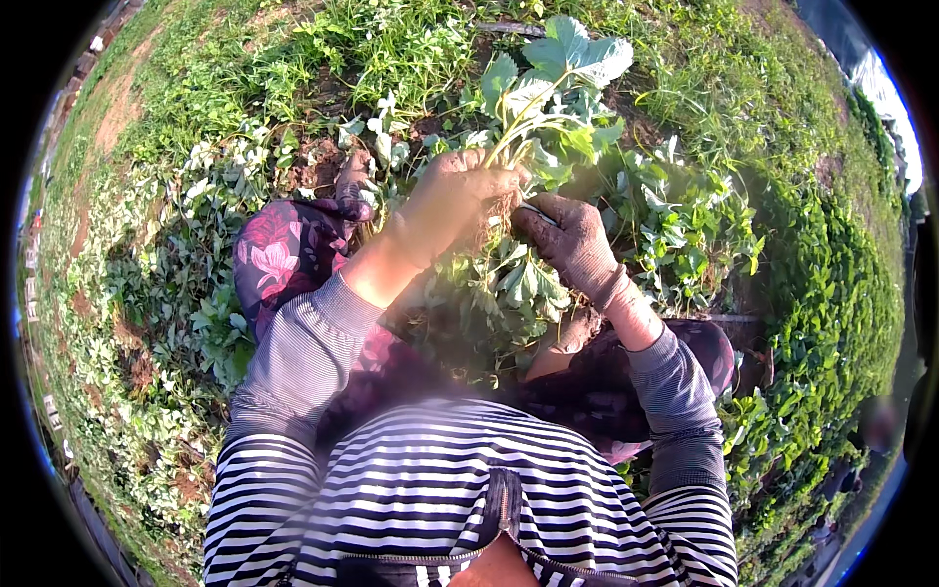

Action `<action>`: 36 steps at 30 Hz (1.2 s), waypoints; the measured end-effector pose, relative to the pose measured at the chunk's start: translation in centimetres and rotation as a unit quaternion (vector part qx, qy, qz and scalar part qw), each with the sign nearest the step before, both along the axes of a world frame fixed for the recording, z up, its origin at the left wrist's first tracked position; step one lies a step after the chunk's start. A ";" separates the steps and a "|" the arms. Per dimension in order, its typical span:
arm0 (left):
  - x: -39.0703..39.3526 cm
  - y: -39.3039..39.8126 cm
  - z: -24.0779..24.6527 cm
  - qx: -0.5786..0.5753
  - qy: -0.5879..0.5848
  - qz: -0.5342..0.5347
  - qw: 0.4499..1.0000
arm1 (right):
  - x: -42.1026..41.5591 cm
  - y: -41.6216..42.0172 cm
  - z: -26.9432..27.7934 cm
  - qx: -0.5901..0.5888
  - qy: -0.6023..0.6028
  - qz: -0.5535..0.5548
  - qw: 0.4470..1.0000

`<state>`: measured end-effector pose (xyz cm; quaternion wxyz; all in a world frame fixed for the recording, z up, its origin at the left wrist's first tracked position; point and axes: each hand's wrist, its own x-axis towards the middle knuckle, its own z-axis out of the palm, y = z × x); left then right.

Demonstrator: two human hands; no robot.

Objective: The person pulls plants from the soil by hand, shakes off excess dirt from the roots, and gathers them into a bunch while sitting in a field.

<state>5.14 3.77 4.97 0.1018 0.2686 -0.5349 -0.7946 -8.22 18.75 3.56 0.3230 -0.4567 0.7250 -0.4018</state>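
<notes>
My left hand (pixel 440 202), in a soil-stained glove, grips a bunch of strawberry-like plants (pixel 539 99) by the stems. Their broad toothed leaves point away from me, and brownish roots (pixel 500 213) hang below the fist. Close beside the roots is my right hand (pixel 568 235), also in a dirty glove, with its fingers curled around a thin pale object (pixel 539 213). Most of that object is hidden, so I cannot tell what it is. Under both hands lie drooping leaves and stems (pixel 532 282) between my legs.
My bent knees in flowered trousers (pixel 275 253) flank the work area, and a bare soil-covered foot (pixel 579 330) shows at right. Low leafy plants (pixel 660 220) and grass (pixel 411 44) surround me. A dense green row (pixel 814 271) runs along the right.
</notes>
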 end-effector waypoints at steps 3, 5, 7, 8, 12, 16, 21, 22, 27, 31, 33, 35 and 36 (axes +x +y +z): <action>0.2 -0.6 0.3 -0.014 -0.007 0.106 0.994 | 0.2 -0.3 0.4 0.066 0.185 0.135 0.971; 0.6 -2.6 0.5 -0.015 0.025 0.142 0.989 | 1.7 0.0 -1.0 0.243 0.236 0.261 0.904; 0.7 -3.5 1.3 -0.008 0.069 0.206 0.976 | 2.6 1.7 -4.4 0.260 0.155 0.373 0.877; 0.5 -4.3 0.6 0.041 0.124 0.231 0.964 | 2.6 1.7 -5.8 0.274 0.129 0.368 0.879; 0.4 -4.0 0.4 0.123 0.118 0.225 0.959 | 1.9 -0.2 -12.1 0.295 0.109 0.201 0.928; 1.2 -4.6 0.2 0.145 0.165 0.245 0.944 | 2.4 -4.7 -17.0 0.397 0.170 0.113 0.895; 1.6 -5.5 1.4 0.116 0.118 0.202 0.965 | 2.4 -3.6 -28.4 0.350 0.163 -0.001 0.922; 1.5 -5.7 1.4 0.136 0.114 0.194 0.965 | 0.9 -3.3 -30.3 0.343 0.198 0.034 0.918; 1.9 -5.9 -0.2 0.111 0.130 0.188 0.967 | -5.0 -4.6 -23.5 0.144 0.347 0.280 0.884; 1.5 -5.1 -1.9 0.091 0.111 0.211 0.967 | -7.9 -4.2 -9.8 0.106 -0.212 0.011 0.971; 0.9 -3.4 -1.7 0.199 0.050 0.215 0.955 | -7.7 -3.2 -1.7 0.100 -0.359 -0.073 0.925; 0.3 -1.8 -2.1 0.188 -0.031 0.158 0.969 | -7.4 -1.3 2.8 0.003 -0.375 -0.039 0.926; -0.1 -0.8 -2.6 0.176 -0.055 0.146 0.972 | -7.4 -0.7 3.5 -0.029 -0.360 -0.048 0.931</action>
